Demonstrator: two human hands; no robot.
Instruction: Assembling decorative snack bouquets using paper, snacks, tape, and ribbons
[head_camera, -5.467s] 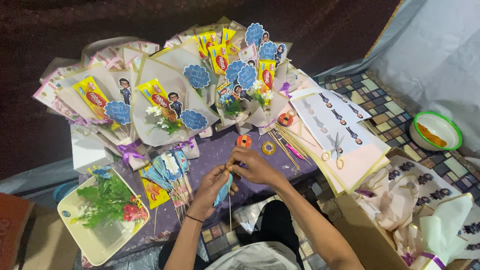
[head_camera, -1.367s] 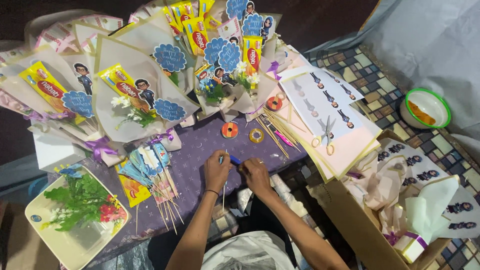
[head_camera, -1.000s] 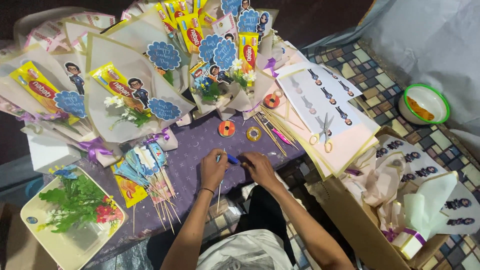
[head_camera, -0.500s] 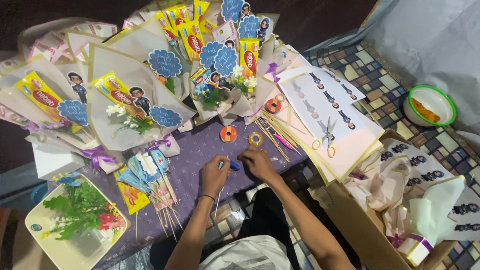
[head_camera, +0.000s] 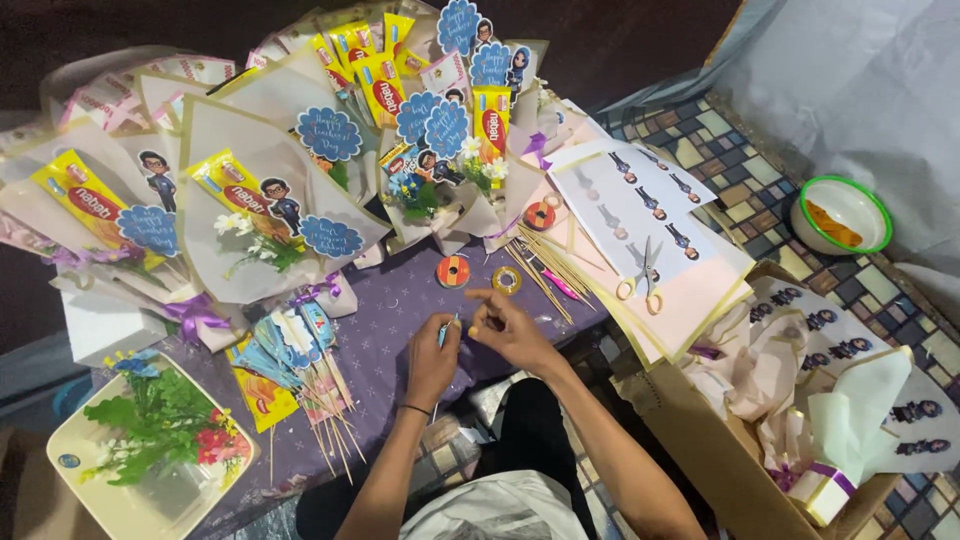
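Note:
My left hand (head_camera: 432, 355) pinches a small blue paper cutout on a thin wooden stick (head_camera: 445, 330) over the purple cloth (head_camera: 385, 310). My right hand (head_camera: 508, 328) is right beside it, fingers curled and touching the top of the same piece. Two tape rolls lie just beyond my hands, an orange one (head_camera: 453, 271) and a clear yellowish one (head_camera: 506, 281). A pile of finished blue cutouts on sticks (head_camera: 295, 350) lies to the left of my left hand.
Several wrapped snack bouquets (head_camera: 250, 210) fill the back. Bare wooden skewers (head_camera: 545, 265) and scissors (head_camera: 645, 280) on printed sheets (head_camera: 640, 215) lie right. A cream tray of artificial flowers (head_camera: 150, 440) sits front left, a cardboard box (head_camera: 700, 420) of paper right, a green-rimmed bowl (head_camera: 840, 215) far right.
My hands stayed together on the small blue piece. The view shifted slightly, and my right hand's fingers lifted a little over the piece.

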